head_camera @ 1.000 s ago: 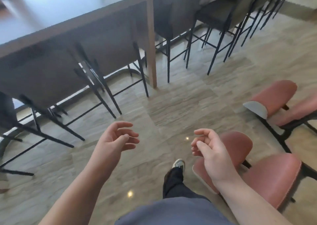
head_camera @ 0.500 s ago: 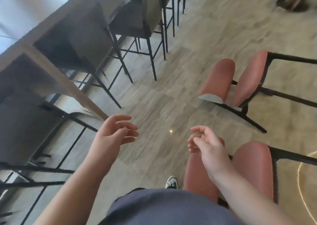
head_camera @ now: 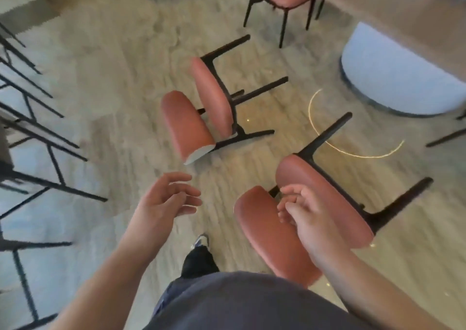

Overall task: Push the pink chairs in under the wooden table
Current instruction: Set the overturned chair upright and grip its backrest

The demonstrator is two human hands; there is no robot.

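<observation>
Pale, stone-patterned floor tiles (head_camera: pixel 121 82) run across the room, catching a thin bright arc of reflected light (head_camera: pixel 353 153) on the right. Black metal stool legs (head_camera: pixel 37 138) crowd the left edge, and a rounded pale-blue upholstered seat (head_camera: pixel 393 77) sits far right.

A café or restaurant dining area: pink chairs (head_camera: pixel 201 108), black bar stools (head_camera: pixel 37 138) (blurred), tiled floor (head_camera: pixel 113 77).

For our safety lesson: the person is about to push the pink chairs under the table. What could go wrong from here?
1. The near chair stands close beside the person's foot; its dark legs could catch it.
2. The far chair sits close by, so pushing one may knock the other.
3. Neither the left hand nor the right hand grips anything yet; a hasty one-handed push could swing the chair askew.
</observation>
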